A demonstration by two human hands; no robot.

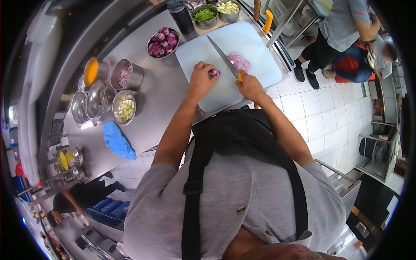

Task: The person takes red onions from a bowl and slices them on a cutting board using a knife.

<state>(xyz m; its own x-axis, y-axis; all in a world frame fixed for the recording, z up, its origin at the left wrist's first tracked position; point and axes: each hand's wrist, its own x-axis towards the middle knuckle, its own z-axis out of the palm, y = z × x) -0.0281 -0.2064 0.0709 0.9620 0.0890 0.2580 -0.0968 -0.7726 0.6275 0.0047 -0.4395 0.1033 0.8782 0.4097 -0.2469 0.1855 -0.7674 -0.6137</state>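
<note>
A piece of red onion (214, 73) is pinched in the fingers of my left hand (202, 79), over the left part of the white cutting board (260, 41). My right hand (251, 87) grips the yellow handle of a kitchen knife (222, 54), whose long blade points up and left across the board. Sliced red onion (239, 61) lies in a heap just right of the blade. The blade and the piece in my left hand are apart. Left of the board stands a bowl of red onion pieces (163, 43).
On the steel table (160, 95) are a pot of chopped onion (125, 76), a bowl of pale cubes (125, 108) and a blue cloth (118, 141). A dark bottle (180, 17) and a bowl of cut greens (205, 15) stand behind the board. People are at right and lower left.
</note>
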